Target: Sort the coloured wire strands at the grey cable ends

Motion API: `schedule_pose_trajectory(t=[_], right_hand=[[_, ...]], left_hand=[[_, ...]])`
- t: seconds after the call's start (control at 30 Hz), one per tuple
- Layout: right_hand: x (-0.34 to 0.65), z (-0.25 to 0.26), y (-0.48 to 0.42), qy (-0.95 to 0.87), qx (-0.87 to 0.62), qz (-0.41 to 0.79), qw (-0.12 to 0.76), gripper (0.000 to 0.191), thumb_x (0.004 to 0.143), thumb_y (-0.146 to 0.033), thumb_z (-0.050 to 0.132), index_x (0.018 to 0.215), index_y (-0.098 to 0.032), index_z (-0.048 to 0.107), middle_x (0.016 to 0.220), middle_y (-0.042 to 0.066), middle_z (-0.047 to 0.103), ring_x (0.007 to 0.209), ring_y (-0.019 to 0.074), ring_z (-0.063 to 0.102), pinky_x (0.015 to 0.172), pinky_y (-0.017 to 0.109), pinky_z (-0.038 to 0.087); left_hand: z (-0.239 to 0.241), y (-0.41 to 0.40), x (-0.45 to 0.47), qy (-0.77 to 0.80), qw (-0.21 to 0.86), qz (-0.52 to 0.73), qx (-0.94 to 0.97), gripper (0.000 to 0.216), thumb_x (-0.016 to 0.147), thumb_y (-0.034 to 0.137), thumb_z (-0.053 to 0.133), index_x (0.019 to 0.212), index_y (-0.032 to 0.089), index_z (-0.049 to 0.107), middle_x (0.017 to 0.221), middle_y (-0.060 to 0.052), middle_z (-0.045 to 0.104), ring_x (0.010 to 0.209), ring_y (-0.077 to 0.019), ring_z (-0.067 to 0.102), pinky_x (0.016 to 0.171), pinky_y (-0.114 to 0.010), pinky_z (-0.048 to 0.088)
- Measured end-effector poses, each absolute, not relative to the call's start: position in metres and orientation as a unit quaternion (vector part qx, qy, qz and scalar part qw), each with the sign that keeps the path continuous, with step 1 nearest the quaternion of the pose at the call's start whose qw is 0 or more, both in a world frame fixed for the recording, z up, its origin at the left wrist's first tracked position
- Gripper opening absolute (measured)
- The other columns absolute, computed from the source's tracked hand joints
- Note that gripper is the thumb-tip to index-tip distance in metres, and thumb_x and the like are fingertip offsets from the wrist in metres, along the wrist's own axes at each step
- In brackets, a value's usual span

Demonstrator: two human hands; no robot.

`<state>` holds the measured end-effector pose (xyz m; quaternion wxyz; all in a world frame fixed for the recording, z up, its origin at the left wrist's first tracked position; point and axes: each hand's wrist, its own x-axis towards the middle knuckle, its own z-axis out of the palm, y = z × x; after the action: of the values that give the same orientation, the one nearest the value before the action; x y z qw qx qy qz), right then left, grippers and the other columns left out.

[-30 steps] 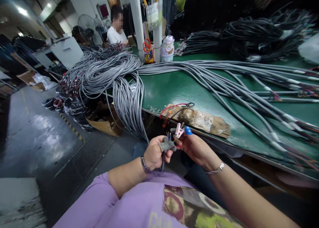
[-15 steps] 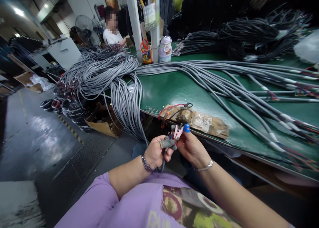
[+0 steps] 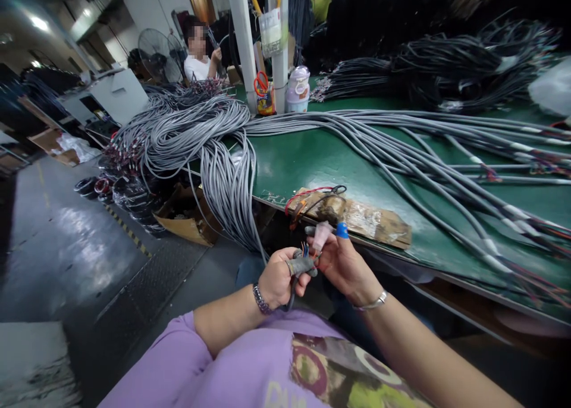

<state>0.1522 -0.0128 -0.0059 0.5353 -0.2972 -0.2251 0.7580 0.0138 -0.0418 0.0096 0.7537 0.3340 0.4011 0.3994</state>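
My left hand [image 3: 279,280], grey covers on its finger and thumb, is closed round the end of a grey cable [image 3: 292,294]. Thin coloured wires [image 3: 306,250], blue and orange among them, fan out from that end. Close beside it, my right hand [image 3: 348,268] has a blue cover on the thumb and grips a pink clothespin [image 3: 322,235], which is blurred. The clothespin is over the wires at the left fingertips; whether its jaws bite on a wire I cannot tell. Both hands are just in front of the bench edge.
A taped wooden block [image 3: 370,220] with red and black leads lies at the edge of the green bench [image 3: 289,158]. Grey cables [image 3: 357,122] run across it, with a big coil [image 3: 191,125] hanging off the left. Scissors [image 3: 261,84] and a lilac bottle [image 3: 298,90] stand behind. A co-worker [image 3: 198,57] sits beyond.
My right hand and the clothespin have moved slightly right, and the clothespin has turned and blurred. My left hand keeps its grip on the cable. The co-worker has raised a hand.
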Motion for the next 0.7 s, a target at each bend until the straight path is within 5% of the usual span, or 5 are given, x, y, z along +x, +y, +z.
schedule_pose_trajectory(t=[0.2, 0.7], right_hand=[[0.16, -0.001, -0.015, -0.224, -0.296, 0.777, 0.508, 0.049, 0.07, -0.068, 0.067, 0.082, -0.02, 0.071, 0.072, 0.001, 0.065, 0.058, 0.0116, 0.054, 0.054, 0.025, 0.047], [0.156, -0.002, -0.008, -0.199, -0.321, 0.763, 0.525, 0.036, 0.071, -0.056, 0.074, 0.075, -0.021, 0.071, 0.07, 0.001, 0.066, 0.063, 0.0133, 0.057, 0.06, 0.026, 0.049]], left_hand=[[0.011, -0.047, 0.01, 0.409, 0.734, 0.41, 0.353, 0.041, 0.058, 0.049, 0.076, 0.062, 0.016, 0.052, 0.04, 0.004, 0.05, 0.026, -0.0064, 0.036, 0.028, -0.019, 0.023], [0.014, -0.029, 0.014, 0.379, 0.799, 0.367, 0.287, 0.03, 0.055, 0.033, 0.073, 0.069, 0.016, 0.054, 0.044, 0.005, 0.049, 0.028, -0.0045, 0.033, 0.029, -0.019, 0.023]])
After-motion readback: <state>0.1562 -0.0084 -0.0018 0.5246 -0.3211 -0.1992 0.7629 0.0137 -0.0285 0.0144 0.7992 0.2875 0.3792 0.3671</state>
